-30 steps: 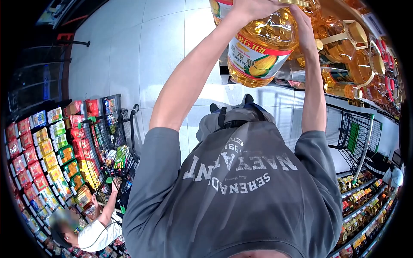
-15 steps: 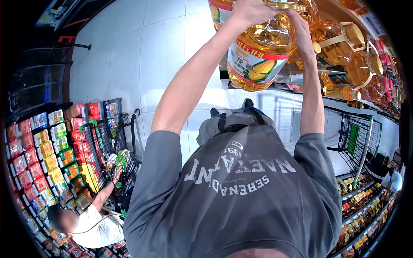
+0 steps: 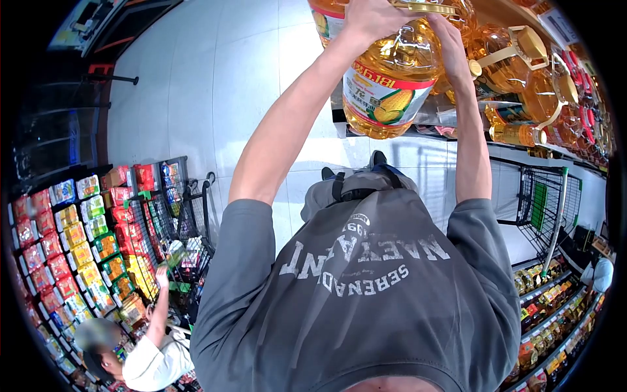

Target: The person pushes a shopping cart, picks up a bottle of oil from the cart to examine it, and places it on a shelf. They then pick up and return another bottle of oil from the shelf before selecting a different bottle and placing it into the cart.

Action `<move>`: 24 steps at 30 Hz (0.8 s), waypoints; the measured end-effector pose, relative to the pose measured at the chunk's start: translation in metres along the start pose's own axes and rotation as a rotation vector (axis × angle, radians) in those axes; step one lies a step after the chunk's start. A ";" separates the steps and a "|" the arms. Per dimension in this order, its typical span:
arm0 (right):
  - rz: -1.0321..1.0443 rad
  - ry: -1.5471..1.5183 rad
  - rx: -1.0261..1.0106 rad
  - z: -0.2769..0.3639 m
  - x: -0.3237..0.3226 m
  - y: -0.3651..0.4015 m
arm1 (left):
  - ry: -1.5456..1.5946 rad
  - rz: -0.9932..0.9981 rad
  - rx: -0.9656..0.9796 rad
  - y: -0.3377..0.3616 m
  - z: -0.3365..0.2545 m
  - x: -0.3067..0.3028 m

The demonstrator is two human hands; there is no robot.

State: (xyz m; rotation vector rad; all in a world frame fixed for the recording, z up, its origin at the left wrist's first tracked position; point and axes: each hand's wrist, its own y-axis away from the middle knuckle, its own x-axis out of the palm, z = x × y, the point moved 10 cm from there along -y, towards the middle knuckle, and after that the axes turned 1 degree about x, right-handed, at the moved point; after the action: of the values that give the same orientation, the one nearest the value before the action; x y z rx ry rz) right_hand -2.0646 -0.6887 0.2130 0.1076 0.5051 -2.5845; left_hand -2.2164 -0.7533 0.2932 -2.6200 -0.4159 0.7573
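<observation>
A big clear bottle of golden corn oil point(image 3: 390, 98), its label printed with a corn cob and "6.18L", stands near the top of the view by the shelf edge. My left hand point(image 3: 375, 23) is closed at the bottle's top, by the left end of its gold handle point(image 3: 428, 8). At the handle's right end, my right hand point(image 3: 447, 36) grips the bottle's upper part, its fingers partly hidden. Another oil bottle point(image 3: 326, 23) with a similar label shows just beyond my left forearm. Whether the held bottle rests on the shelf cannot be made out.
More oil bottles point(image 3: 503, 62) crowd the shelf at the right. A shopping cart point(image 3: 548, 202) stands behind me on the right, another cart point(image 3: 173, 215) on the left. Beside the left cart, a person point(image 3: 153, 359) in white reaches out by racks of colourful packets point(image 3: 72, 242).
The bottle and my hands sit slightly further left in view, my grip unchanged. The person at the left has shifted, with the reaching arm now bent up toward the cart.
</observation>
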 end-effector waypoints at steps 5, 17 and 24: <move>-0.120 0.045 0.018 0.002 -0.009 0.013 | -0.012 0.106 0.504 -0.009 -0.021 0.017; -0.896 0.372 -0.040 0.075 0.001 0.110 | 0.759 0.972 -0.313 -0.012 0.001 0.107; -1.005 0.316 -0.106 0.065 0.019 0.136 | 0.967 0.999 -0.644 0.002 0.012 0.112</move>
State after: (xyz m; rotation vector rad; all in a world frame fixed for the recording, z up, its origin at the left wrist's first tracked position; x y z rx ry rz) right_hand -2.0137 -0.8312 0.2244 0.2887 1.0108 -3.5243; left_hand -2.1322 -0.7093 0.2326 -3.2782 1.1488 -0.6137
